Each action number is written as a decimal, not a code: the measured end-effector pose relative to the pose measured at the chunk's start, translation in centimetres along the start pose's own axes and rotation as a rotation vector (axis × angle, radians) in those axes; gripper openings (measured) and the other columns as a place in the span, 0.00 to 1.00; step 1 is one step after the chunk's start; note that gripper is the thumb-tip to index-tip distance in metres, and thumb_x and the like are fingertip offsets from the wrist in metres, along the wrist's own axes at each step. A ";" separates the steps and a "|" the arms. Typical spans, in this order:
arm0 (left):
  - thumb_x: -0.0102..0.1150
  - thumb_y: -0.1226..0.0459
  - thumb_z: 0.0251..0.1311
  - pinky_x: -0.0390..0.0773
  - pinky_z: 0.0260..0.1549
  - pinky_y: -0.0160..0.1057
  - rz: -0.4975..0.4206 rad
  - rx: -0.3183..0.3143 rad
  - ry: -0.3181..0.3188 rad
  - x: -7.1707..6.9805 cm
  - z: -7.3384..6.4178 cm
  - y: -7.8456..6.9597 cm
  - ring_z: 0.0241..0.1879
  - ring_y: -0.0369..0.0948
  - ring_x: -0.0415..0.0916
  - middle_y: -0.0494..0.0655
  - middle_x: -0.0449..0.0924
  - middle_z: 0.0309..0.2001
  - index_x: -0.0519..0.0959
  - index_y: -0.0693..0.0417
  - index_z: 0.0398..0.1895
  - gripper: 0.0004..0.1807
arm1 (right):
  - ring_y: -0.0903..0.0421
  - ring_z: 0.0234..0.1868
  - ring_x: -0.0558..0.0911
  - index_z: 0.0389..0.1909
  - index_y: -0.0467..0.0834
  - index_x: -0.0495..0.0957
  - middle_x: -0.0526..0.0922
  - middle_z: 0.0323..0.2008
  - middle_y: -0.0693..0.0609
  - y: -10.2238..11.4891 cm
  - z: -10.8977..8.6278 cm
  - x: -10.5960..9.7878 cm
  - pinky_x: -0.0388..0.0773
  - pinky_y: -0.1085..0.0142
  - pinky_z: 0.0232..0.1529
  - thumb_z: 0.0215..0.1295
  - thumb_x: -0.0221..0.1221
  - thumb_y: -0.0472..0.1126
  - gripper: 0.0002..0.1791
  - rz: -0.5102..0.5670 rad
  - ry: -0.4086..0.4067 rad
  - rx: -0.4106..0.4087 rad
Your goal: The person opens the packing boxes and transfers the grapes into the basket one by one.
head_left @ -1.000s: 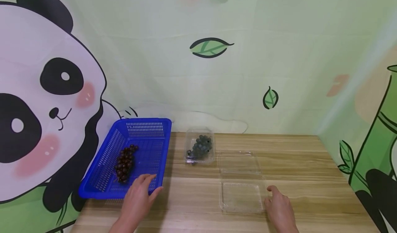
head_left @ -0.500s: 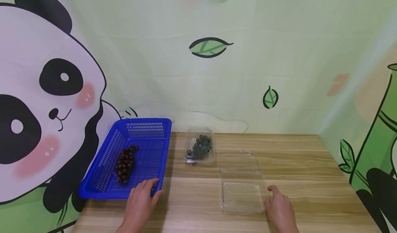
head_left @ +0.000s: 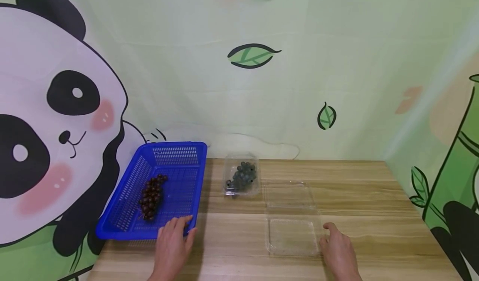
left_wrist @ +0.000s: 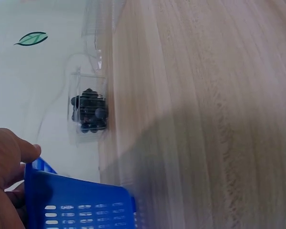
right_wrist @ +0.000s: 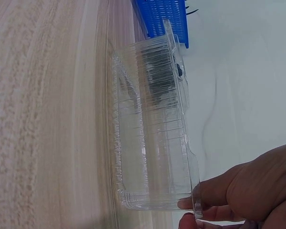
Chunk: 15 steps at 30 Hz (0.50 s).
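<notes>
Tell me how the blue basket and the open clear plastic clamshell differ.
The blue basket is opaque with slotted walls; the clear plastic clamshell is see-through. The basket holds a bunch of dark red grapes, while the clamshell holds nothing. The basket looks larger than the clamshell. Both sit on the wooden table, the left hand gripping the basket's rim and the right hand pinching the clamshell's edge.
</notes>
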<state>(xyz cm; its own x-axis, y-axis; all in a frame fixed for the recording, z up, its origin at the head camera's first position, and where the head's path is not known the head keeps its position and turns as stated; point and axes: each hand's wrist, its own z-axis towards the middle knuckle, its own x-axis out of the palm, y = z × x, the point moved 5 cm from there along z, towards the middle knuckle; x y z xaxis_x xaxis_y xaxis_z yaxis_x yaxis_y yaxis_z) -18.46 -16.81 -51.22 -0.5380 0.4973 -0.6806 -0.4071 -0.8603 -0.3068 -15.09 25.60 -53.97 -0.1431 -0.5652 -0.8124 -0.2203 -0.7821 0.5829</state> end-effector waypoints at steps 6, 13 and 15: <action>0.78 0.69 0.48 0.69 0.33 0.48 0.008 -0.011 -0.010 0.0 -0.1 -0.2 0.33 0.52 0.76 0.52 0.79 0.32 0.84 0.61 0.46 0.20 | 0.54 0.19 0.67 0.60 0.29 0.73 0.67 0.16 0.52 0.0 -0.1 -0.1 0.64 0.60 0.19 0.64 0.55 0.29 0.22 -0.001 -0.003 -0.005; 0.78 0.70 0.47 0.67 0.34 0.48 -0.001 -0.042 0.000 0.0 0.0 -0.3 0.32 0.50 0.75 0.51 0.78 0.32 0.83 0.64 0.46 0.21 | 0.54 0.19 0.68 0.59 0.29 0.73 0.67 0.16 0.53 0.0 0.0 -0.1 0.65 0.60 0.20 0.64 0.56 0.30 0.21 -0.006 -0.015 -0.026; 0.78 0.70 0.48 0.67 0.34 0.48 0.001 -0.051 0.011 0.1 0.1 -0.2 0.33 0.51 0.75 0.51 0.78 0.31 0.83 0.65 0.46 0.21 | 0.54 0.19 0.68 0.59 0.29 0.73 0.67 0.16 0.53 0.0 0.0 -0.1 0.65 0.60 0.20 0.64 0.56 0.30 0.22 -0.003 -0.016 -0.026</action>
<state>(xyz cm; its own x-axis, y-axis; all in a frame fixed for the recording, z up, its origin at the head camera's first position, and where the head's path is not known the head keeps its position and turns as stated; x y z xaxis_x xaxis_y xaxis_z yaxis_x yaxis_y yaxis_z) -18.48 -16.55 -51.14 -0.5304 0.4953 -0.6880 -0.3686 -0.8656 -0.3390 -15.11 25.68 -53.95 -0.1575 -0.5587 -0.8143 -0.1952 -0.7907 0.5803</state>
